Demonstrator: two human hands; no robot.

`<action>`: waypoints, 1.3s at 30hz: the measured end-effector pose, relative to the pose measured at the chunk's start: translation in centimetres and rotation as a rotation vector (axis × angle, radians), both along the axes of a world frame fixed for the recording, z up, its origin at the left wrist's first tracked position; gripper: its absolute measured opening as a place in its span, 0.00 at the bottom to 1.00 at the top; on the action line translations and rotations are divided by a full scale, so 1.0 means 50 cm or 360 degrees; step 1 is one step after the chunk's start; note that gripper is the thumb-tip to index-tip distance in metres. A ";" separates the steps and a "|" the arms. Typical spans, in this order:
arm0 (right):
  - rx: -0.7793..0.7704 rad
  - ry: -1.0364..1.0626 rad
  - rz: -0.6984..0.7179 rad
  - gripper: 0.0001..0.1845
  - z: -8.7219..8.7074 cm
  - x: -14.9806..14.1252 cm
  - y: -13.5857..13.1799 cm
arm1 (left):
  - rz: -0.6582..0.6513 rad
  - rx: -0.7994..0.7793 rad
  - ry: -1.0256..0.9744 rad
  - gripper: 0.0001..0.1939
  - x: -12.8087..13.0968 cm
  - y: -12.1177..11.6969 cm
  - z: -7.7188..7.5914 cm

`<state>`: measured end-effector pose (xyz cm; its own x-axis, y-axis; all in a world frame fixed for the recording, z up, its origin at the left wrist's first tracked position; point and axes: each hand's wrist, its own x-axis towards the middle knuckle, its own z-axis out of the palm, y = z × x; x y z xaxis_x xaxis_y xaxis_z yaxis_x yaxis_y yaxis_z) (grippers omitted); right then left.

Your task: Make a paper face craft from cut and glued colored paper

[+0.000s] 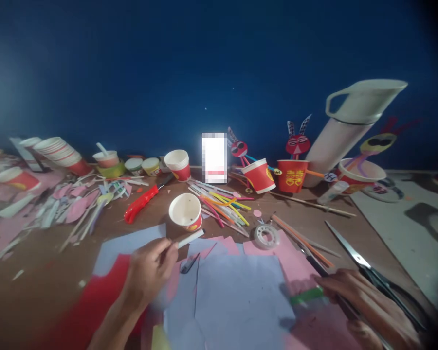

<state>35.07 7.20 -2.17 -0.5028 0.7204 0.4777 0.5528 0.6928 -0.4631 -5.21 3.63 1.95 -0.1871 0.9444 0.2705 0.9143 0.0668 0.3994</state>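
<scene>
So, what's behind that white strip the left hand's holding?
A paper cup stands just behind the white strip. The left hand covers the strip's near end, and the cup hides whatever's directly behind it.

Here's the left hand [151, 267], thumb and fingers [159, 247] in a firm pinch, wrist bent, bare forearm [115, 318] slanting down behind those fingers. Well to their right, the right hand [365, 304] sits knuckles up, fingers curling inward, their undersides hidden.
</scene>
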 end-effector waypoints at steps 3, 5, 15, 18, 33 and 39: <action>-0.0066 0.0008 0.0020 0.26 0.002 -0.006 -0.003 | -0.0090 -0.0302 0.0000 0.14 0.009 -0.003 0.005; 0.0010 -0.0004 0.0073 0.24 0.015 -0.011 -0.001 | -0.0122 -0.0455 0.0008 0.09 0.019 -0.005 0.011; 0.0074 0.0212 0.0031 0.11 0.056 -0.031 0.028 | -0.0292 -0.0542 -0.0108 0.09 0.016 0.005 -0.010; -0.0186 0.0412 -0.0220 0.08 0.034 -0.027 0.025 | -0.0298 -0.0403 -0.0209 0.12 -0.001 0.007 -0.016; -0.1262 0.0981 0.0525 0.22 0.109 -0.060 -0.072 | -0.0348 -0.0812 -0.1038 0.05 0.172 -0.103 0.081; -0.1300 0.0861 0.0546 0.17 0.121 -0.064 -0.082 | -0.0423 -0.0889 -0.1195 0.04 0.196 -0.097 0.076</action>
<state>31.89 3.10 3.88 -0.6059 0.7846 0.1313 -0.0365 0.1375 -0.9898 4.60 -1.21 5.74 0.1102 0.9367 -0.3323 0.4472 0.2519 0.8582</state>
